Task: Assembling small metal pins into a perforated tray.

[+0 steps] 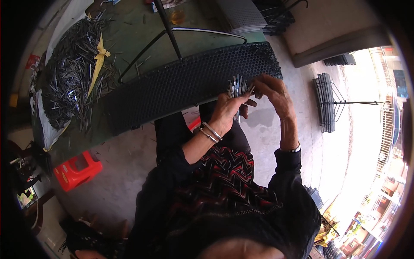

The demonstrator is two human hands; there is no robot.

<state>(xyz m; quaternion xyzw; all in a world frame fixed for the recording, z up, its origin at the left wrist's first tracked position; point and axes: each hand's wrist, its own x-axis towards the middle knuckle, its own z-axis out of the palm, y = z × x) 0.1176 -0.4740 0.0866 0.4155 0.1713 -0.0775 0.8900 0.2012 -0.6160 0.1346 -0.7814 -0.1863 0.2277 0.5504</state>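
My left hand (pixel 225 113) is closed round a bundle of thin metal strips (pixel 237 84), whose ends fan out above the thumb. Two silver bangles circle that wrist. Close by on the right, my right hand (pixel 276 96) has its fingertips pinched together beside the strips; what lies between them is too small to make out. Both hands are at the near right edge of a long black perforated panel (pixel 185 80), which lies across the table's front edge. A black rod frame (pixel 172 41) rises from the panel's far side.
A large heap of loose dark strips (pixel 69 77) with a yellow cloth strip (pixel 99 60) covers the left of the green table (pixel 129 17). Stacked grey perforated panels (pixel 241 15) stand at the back. A red plastic container (pixel 77 170) is on the floor; a black rack (pixel 326 102) stands at right.
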